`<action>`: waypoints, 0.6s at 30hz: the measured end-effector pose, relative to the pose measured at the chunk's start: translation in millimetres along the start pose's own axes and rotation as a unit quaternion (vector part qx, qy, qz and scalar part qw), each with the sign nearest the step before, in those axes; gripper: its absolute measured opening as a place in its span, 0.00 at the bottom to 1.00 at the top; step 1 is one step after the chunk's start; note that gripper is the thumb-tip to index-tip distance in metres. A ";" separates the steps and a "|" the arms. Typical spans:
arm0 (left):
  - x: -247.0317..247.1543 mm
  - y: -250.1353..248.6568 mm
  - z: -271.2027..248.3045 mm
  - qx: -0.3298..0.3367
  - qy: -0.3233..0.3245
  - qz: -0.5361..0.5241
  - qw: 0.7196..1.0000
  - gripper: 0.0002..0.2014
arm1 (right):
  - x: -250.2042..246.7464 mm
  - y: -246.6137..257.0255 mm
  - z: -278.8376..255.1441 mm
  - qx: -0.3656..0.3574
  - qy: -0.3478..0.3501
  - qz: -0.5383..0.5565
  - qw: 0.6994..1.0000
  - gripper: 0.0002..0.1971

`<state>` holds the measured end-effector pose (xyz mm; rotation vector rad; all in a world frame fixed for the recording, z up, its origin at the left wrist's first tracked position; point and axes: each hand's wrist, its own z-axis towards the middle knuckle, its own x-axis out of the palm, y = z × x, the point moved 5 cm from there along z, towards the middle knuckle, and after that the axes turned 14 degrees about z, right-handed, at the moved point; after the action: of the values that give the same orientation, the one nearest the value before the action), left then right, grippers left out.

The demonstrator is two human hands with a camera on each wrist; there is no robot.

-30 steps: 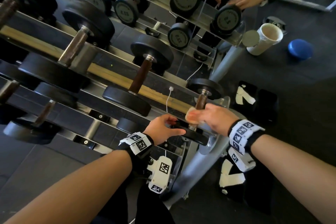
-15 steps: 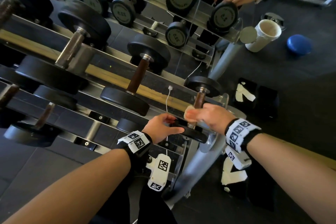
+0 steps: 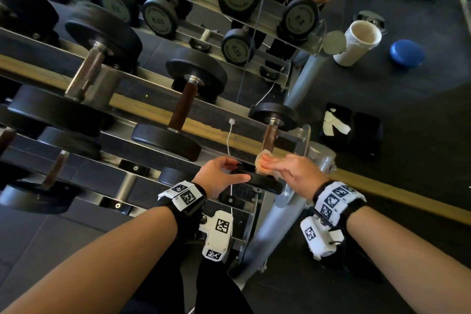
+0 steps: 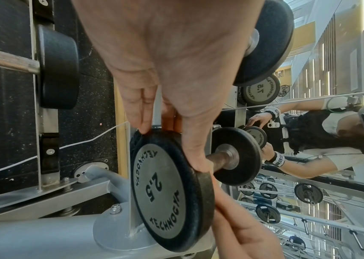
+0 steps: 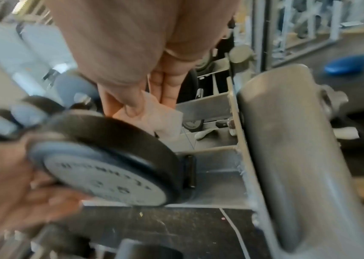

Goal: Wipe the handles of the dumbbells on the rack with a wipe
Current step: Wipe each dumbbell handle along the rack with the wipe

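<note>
Nearest, the left hand [image 3: 219, 176] grips the front plate of the smallest dumbbell [image 4: 170, 191], fingers curled over the rim and thumb on its outer edge. The plate is a thick black rubbery disc with a flat grey metal face stamped 2.5. Just beside it, the right hand [image 3: 293, 171] pinches a crumpled pale wipe [image 3: 262, 163], thin and soft, between thumb and fingers, at the near end of the dumbbell's handle [image 3: 270, 135]. That handle is a short, rusty-brown metal bar that joins the gripped plate to a second black disc behind it.

The dumbbell lies at the right end of the rack [image 3: 295, 206], a frame of smooth grey steel tube and flat rails. To the left sit larger dumbbells [image 3: 183, 107] of the same round black shape with brown bars. A thin white cable [image 3: 230, 135] hangs over the rail.

Farther off, a mirror repeats the rack and the hands. On the dark speckled floor stands a white cylindrical tub [image 3: 356, 43], open at the top, its contents not clear, with a blue domed lid [image 3: 406, 53] near it.
</note>
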<state>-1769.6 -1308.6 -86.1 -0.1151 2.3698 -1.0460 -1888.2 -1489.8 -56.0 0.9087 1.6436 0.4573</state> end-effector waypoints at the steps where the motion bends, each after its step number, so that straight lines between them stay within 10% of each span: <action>1: -0.1 0.0 -0.2 0.000 0.004 -0.004 1.000 0.24 | -4.9 -2.2 -4.1 0.020 -0.045 0.071 0.996 0.16; 5: -0.9 -0.7 -0.3 0.000 0.003 -0.016 1.000 0.23 | -25.9 -18.6 -6.6 0.112 -0.251 0.253 0.928 0.15; 18: -1.5 1.2 1.9 -0.004 -0.001 -0.018 1.000 0.24 | -4.1 -11.9 33.9 0.146 -0.265 0.260 0.917 0.19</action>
<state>-1767.2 -1308.6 -87.3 -0.1614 2.3791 -1.0527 -1859.7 -1506.0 -71.2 1.5571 0.9719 0.2819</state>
